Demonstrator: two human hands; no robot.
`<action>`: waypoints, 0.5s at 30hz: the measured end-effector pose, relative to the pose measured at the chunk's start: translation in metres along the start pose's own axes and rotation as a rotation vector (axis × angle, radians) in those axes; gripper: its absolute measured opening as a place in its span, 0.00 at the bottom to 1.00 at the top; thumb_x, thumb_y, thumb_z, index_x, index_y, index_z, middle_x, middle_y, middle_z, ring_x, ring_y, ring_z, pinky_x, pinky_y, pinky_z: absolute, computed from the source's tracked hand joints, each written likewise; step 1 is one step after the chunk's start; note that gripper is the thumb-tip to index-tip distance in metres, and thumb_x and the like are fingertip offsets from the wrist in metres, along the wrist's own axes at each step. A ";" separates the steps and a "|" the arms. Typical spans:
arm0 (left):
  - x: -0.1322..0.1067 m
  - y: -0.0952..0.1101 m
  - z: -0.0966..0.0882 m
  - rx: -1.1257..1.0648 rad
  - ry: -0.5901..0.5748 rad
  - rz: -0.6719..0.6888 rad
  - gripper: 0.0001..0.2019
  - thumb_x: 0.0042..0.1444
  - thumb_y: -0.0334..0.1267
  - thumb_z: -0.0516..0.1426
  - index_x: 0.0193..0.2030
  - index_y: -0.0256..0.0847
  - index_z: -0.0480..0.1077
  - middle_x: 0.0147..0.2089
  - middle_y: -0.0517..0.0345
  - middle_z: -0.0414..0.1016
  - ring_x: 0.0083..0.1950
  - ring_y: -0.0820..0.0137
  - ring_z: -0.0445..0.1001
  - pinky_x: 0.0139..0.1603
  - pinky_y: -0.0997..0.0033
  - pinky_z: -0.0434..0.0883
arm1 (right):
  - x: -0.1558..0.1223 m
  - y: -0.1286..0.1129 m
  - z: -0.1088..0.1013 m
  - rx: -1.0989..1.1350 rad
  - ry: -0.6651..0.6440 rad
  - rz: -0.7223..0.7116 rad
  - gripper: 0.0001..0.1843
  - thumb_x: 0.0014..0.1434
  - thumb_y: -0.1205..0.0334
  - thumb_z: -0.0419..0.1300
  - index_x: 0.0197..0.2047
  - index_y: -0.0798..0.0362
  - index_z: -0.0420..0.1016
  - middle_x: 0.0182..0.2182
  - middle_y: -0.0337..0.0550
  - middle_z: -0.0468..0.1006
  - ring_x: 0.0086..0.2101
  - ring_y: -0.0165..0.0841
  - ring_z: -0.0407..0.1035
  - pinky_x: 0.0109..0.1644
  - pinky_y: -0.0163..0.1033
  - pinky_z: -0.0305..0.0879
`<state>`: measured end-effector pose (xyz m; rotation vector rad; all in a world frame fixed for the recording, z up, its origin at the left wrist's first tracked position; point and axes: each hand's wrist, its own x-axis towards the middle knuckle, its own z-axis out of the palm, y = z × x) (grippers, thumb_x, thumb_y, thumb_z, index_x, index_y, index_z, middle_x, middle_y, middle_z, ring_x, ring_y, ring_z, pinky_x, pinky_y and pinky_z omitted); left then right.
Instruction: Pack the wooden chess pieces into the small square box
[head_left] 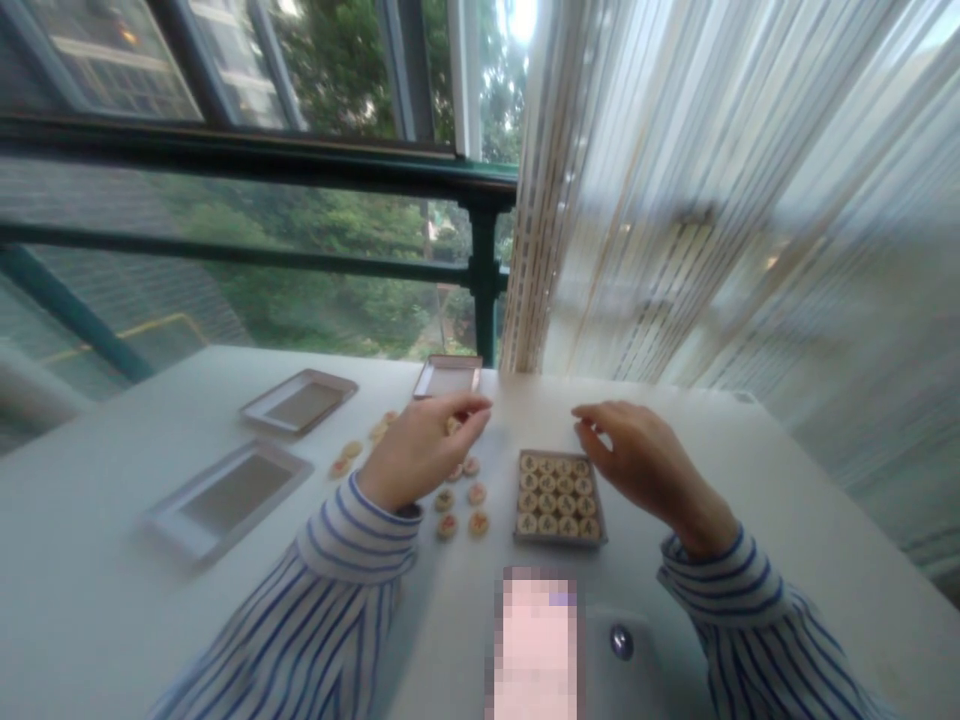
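My left hand (424, 450) hovers above several round xiangqi pieces (478, 494) that lie loose on the table. Its fingers are stretched loosely forward, the thumb close beneath them, and I see nothing held. Part of the loose pieces is hidden behind this hand. My right hand (652, 465) hangs at the upper right corner of a shallow square box (561, 541), fingers extended and a gap showing between them and the thumb. Rows of round wooden pieces with dark characters (559, 495) fill that box. Whether the right hand touches the rim, I cannot tell.
On the white table (97, 490), two shallow trays, one nearer (225, 500) and one farther (300, 400), lie at the left. Another tray (448, 376) is at the far edge. A pixelated phone-shaped object (538, 650) and a shiny oval object (621, 641) are in front. A string curtain (675, 200) hangs at right.
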<state>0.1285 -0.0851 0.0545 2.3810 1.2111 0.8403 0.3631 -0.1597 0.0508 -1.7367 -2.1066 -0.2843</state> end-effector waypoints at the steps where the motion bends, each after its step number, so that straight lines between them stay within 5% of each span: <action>1: -0.005 0.000 0.000 0.002 0.004 -0.014 0.16 0.57 0.46 0.49 0.45 0.43 0.72 0.42 0.59 0.77 0.42 0.69 0.73 0.45 0.72 0.68 | 0.000 -0.001 -0.001 0.008 0.008 -0.002 0.15 0.62 0.60 0.47 0.45 0.53 0.72 0.37 0.44 0.77 0.37 0.33 0.68 0.45 0.38 0.58; 15: -0.055 -0.040 0.037 0.039 -0.014 0.099 0.08 0.55 0.38 0.53 0.37 0.42 0.72 0.38 0.56 0.76 0.42 0.67 0.72 0.45 0.65 0.66 | -0.014 -0.031 0.021 0.232 -0.089 -0.125 0.09 0.61 0.61 0.51 0.39 0.51 0.72 0.32 0.41 0.75 0.34 0.31 0.67 0.39 0.36 0.58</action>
